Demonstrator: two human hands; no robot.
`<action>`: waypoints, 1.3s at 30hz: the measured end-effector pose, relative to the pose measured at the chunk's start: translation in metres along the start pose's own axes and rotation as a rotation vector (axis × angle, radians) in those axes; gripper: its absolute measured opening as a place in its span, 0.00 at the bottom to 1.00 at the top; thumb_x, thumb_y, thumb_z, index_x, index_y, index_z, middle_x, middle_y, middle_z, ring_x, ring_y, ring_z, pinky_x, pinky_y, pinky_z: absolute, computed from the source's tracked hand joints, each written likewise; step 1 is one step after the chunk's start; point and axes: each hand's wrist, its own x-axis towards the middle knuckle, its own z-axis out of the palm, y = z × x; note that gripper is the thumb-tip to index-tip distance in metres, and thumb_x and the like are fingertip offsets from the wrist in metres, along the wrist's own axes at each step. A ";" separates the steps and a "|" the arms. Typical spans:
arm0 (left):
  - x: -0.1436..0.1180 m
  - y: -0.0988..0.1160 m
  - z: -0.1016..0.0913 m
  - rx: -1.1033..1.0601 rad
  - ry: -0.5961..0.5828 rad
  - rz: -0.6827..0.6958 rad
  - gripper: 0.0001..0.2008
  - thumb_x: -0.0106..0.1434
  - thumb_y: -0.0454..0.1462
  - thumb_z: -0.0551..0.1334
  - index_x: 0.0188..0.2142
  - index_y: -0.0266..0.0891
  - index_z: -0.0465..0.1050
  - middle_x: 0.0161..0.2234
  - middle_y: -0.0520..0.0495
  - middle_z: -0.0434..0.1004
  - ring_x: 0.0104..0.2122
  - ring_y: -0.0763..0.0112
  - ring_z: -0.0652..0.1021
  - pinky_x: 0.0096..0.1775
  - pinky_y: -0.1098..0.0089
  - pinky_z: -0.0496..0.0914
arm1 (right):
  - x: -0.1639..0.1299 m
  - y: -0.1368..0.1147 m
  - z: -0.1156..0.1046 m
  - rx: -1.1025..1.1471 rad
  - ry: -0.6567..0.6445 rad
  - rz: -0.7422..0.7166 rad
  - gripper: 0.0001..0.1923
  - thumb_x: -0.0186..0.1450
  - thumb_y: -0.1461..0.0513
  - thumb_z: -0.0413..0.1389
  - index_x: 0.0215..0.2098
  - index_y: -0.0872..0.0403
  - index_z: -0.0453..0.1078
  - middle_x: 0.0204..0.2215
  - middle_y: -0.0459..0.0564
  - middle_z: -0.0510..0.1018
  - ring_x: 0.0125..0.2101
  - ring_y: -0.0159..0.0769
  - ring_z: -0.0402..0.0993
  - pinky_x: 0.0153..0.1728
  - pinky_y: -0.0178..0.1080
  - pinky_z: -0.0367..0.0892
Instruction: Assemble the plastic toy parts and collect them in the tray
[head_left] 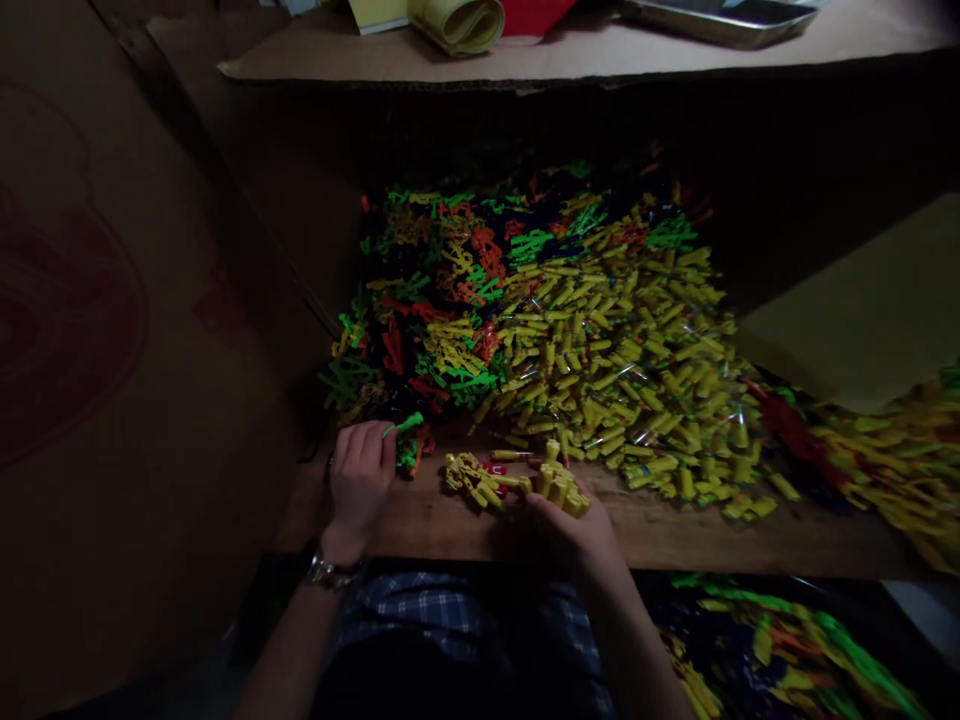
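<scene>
Head view: my left hand (360, 478) pinches a green plastic piece (405, 424), fingers curled shut on it, at the near left edge of the heap (585, 330). My right hand (566, 515) grips a cluster of yellow pieces (559, 485), fingers closed around them, on the wooden board (675, 535), near centre.

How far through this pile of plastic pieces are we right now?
Done: only a small yellow cluster lies set apart on the wooden board. In hand: the right hand grips a bunch of yellow pieces; the left hand holds a green piece. Left: the big yellow heap and mixed-colour heap look barely touched.
</scene>
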 end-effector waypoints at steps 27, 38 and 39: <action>-0.008 0.078 0.005 -1.077 -0.700 -0.662 0.12 0.49 0.40 0.68 0.32 0.35 0.78 0.29 0.46 0.80 0.30 0.66 0.77 0.33 0.71 0.70 | -0.030 -0.032 0.018 -0.656 0.032 -0.483 0.15 0.57 0.58 0.56 0.43 0.52 0.68 0.36 0.53 0.80 0.35 0.43 0.77 0.37 0.40 0.70; -0.007 0.029 -0.003 -0.099 -0.417 -0.115 0.22 0.58 0.43 0.63 0.51 0.38 0.70 0.51 0.38 0.72 0.50 0.52 0.70 0.51 0.52 0.65 | 0.000 -0.019 -0.006 -0.295 0.109 -0.115 0.23 0.42 0.54 0.65 0.34 0.56 0.70 0.32 0.54 0.80 0.32 0.45 0.76 0.34 0.42 0.71; -0.008 0.022 -0.003 0.005 -0.423 -0.084 0.23 0.57 0.42 0.64 0.51 0.38 0.70 0.52 0.37 0.71 0.50 0.49 0.69 0.50 0.51 0.65 | 0.000 -0.019 -0.009 -0.301 0.148 -0.121 0.24 0.41 0.54 0.66 0.34 0.56 0.71 0.31 0.53 0.80 0.32 0.45 0.76 0.34 0.42 0.71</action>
